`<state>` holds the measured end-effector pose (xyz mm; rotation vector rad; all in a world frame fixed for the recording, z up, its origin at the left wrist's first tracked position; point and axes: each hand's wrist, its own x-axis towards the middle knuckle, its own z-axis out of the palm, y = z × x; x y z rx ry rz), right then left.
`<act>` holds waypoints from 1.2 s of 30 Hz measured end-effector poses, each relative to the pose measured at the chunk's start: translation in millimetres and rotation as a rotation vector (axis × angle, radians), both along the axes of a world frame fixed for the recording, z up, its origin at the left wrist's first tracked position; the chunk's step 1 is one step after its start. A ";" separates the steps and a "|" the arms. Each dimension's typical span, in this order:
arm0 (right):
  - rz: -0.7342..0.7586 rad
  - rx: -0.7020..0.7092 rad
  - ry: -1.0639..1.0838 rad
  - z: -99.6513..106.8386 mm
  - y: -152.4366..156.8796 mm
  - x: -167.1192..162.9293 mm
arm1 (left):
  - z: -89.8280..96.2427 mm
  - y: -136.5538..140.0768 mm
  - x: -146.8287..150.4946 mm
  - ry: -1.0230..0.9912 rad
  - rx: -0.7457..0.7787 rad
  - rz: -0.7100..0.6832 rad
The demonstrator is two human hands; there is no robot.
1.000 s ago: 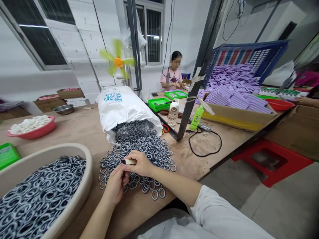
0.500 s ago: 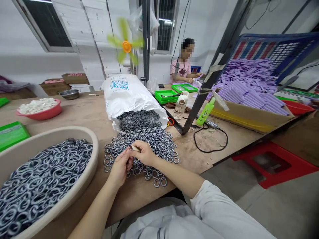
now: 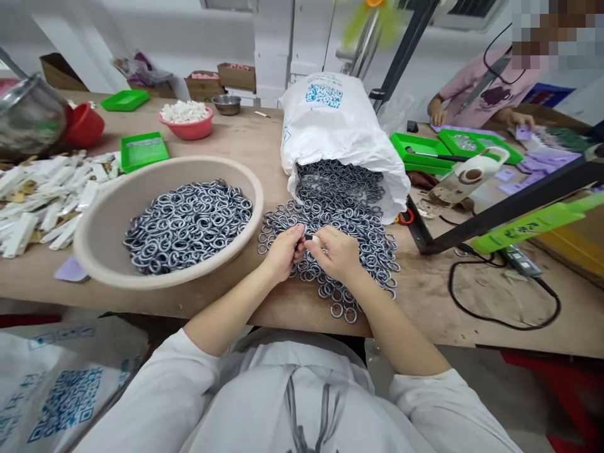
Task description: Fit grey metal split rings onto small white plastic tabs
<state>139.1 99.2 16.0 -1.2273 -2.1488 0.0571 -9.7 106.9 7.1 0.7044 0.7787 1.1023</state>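
My left hand (image 3: 284,253) is closed, its fingertips pinched together; what they hold, if anything, is hidden. Close against it, my right hand (image 3: 338,253) grips a small tool with a pale handle and dark end (image 3: 309,238), mostly covered by the fingers. Both hands are over a heap of grey metallic-looking rings (image 3: 372,248). The rings spill from the mouth of a white sack (image 3: 340,126) lying on its side. To the left, a large beige basin (image 3: 101,236) holds many more such rings.
White strips (image 3: 51,201) lie in a pile at far left. Behind the basin are a green tray (image 3: 144,151) and a red bowl (image 3: 191,129) of white pieces. A dark metal post (image 3: 472,229), a bottle (image 3: 528,226) and a looped cable (image 3: 453,296) stand right. A co-worker (image 3: 491,88) sits beyond.
The view has turned left and down, so the basin shows whole and the white strips come into sight. My hands stay together over the rings, the small tool still in the right.
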 end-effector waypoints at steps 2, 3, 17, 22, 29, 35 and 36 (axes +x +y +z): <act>0.001 0.023 -0.043 -1.1 -0.7 -3.3 | 0.3 -1.6 1.7 -0.006 -0.010 0.012; 0.002 0.029 -0.055 -1.7 -0.1 -4.1 | 0.6 -2.3 2.4 -0.008 -0.012 0.013; -0.068 -0.173 0.043 -11.5 14.3 -2.6 | 4.1 -0.1 -2.3 0.005 -0.017 -0.152; -0.487 -0.342 -0.028 -1.6 58.2 34.8 | 3.0 -4.5 -1.9 0.025 0.060 -0.235; -0.556 -0.401 -0.390 0.9 99.9 44.7 | 1.9 9.6 -12.5 0.043 0.042 -0.043; -0.388 -0.394 -0.206 0.9 85.6 42.0 | 1.8 18.8 -15.9 0.022 -0.133 0.076; -0.336 -0.406 -0.092 2.6 78.9 41.6 | 1.3 18.1 -14.0 0.028 -0.136 0.080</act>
